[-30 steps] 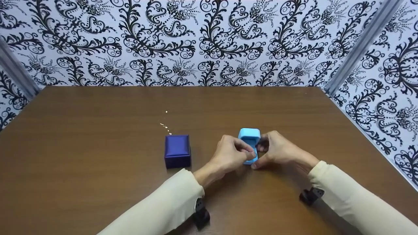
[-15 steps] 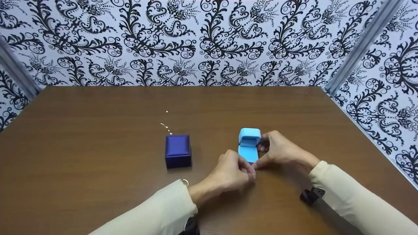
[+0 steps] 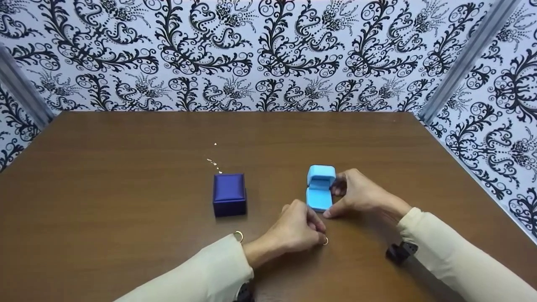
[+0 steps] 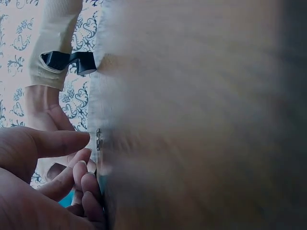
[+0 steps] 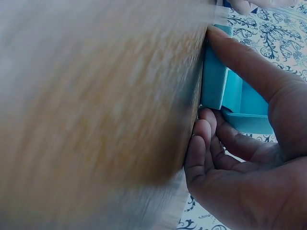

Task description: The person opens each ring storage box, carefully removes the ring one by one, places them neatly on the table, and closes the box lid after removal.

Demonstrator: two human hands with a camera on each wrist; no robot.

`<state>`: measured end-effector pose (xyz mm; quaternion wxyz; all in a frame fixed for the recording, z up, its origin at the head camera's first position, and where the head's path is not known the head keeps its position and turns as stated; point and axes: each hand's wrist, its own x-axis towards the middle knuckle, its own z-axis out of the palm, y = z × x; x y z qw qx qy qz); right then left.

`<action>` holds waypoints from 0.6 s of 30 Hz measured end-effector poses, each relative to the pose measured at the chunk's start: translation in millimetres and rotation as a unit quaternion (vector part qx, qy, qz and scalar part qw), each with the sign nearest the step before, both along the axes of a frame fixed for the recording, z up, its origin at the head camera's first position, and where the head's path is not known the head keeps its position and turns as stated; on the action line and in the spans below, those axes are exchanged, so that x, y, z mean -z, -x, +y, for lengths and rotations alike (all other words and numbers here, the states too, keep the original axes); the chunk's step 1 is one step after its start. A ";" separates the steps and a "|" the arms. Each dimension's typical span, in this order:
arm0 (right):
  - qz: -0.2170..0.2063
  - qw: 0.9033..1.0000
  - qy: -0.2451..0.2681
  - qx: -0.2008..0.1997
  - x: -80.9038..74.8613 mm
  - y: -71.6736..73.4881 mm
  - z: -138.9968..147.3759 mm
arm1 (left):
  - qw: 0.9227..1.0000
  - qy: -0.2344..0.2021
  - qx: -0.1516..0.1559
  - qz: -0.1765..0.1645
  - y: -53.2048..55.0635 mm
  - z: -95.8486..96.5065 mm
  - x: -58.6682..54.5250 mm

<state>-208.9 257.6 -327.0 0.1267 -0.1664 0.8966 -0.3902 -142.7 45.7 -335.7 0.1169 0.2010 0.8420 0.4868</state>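
Note:
My left hand (image 3: pixel 295 230) is low over the table, thumb and index fingertips slightly parted. At those tips a small gold-coloured ring (image 3: pixel 325 240) lies on the table; the left wrist view shows the ring (image 4: pixel 98 139) edge-on, just beyond the thumb. To the right, my right hand (image 3: pixel 361 195) holds a light blue ring box (image 3: pixel 319 199) by its side, thumb near the front corner and fingers behind. The box stands with its lid up, and no ring shows on its cushion. Another gold-coloured ring (image 3: pixel 238 236) shows beside the left sleeve, partly hidden.
A closed dark blue box (image 3: pixel 229 194) stands left of the light blue one. Small bright specks (image 3: pixel 214 163) lie on the brown table (image 3: pixel 126 167) behind it. Patterned wall panels (image 3: pixel 268 54) border the table at the back and sides.
My left hand has come from the light blue box toward the table's front, and a ring now shows at its fingertips on the table. The right hand stays at the box.

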 end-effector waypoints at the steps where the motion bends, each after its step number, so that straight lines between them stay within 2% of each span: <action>1: 0.000 1.000 -0.001 0.000 0.0 -0.1 0.1 | 1.000 -0.002 0.000 -0.003 0.4 -0.4 -0.3; 5: 0.003 1.000 0.005 -0.007 0.7 0.7 0.3 | 1.000 -0.014 -0.007 -0.008 5.5 -2.5 -1.9; 7: 0.003 1.000 0.009 -0.010 1.0 0.9 0.6 | 0.999 -0.022 -0.022 -0.003 11.2 -4.0 -3.3; 11: 0.003 1.000 0.015 -0.012 1.3 1.1 0.8 | 0.996 -0.043 -0.076 0.003 27.2 -7.7 -7.5; 15: 0.000 1.000 0.013 -0.011 1.4 1.3 1.1 | 0.988 -0.069 -0.135 -0.017 42.9 -11.3 -12.2; 18: -0.002 1.000 0.010 -0.008 2.0 1.8 1.5 | 0.982 -0.082 -0.168 -0.032 51.6 -12.5 -14.9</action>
